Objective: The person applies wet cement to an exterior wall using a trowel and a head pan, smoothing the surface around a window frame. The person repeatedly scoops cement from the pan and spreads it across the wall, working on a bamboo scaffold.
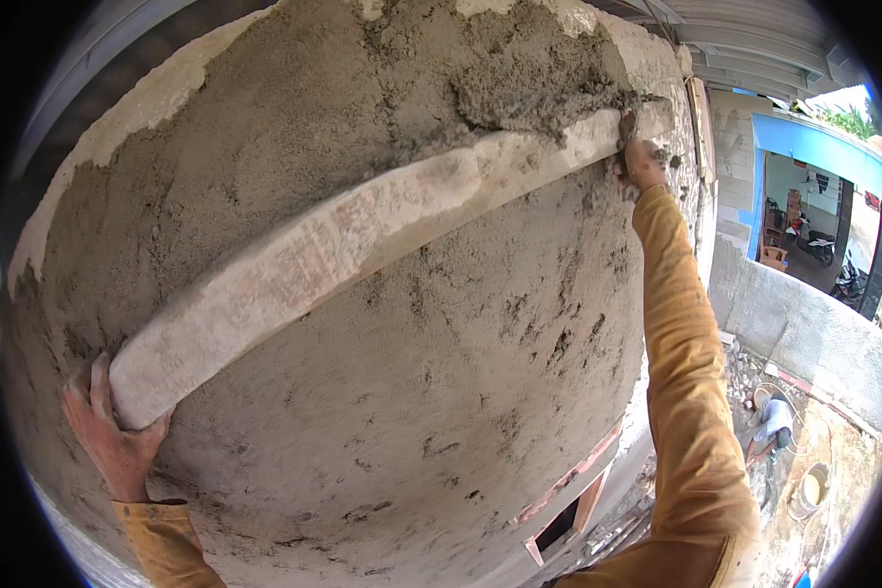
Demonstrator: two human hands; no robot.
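A long, pale, mortar-smeared screed board (294, 265) lies against a wall of wet grey mortar (412, 372), sloping up from lower left to upper right. My left hand (122, 431) grips its lower left end, thumb below and fingers round the edge. Near the upper right end, my right hand (645, 165) is closed round the board, its fingers partly hidden and smeared with mortar. Loose mortar (539, 103) is heaped along the board's upper edge towards the right. Below the board the mortar surface shows pits and rough streaks.
Sheet roofing (755, 39) hangs close above on the right. Far below, a person (774, 426) bends over near a bucket (810, 490) and rubble. A framed opening (563, 524) sits low in the wall. Across the way stands a blue-trimmed building (823, 147) with motorbikes.
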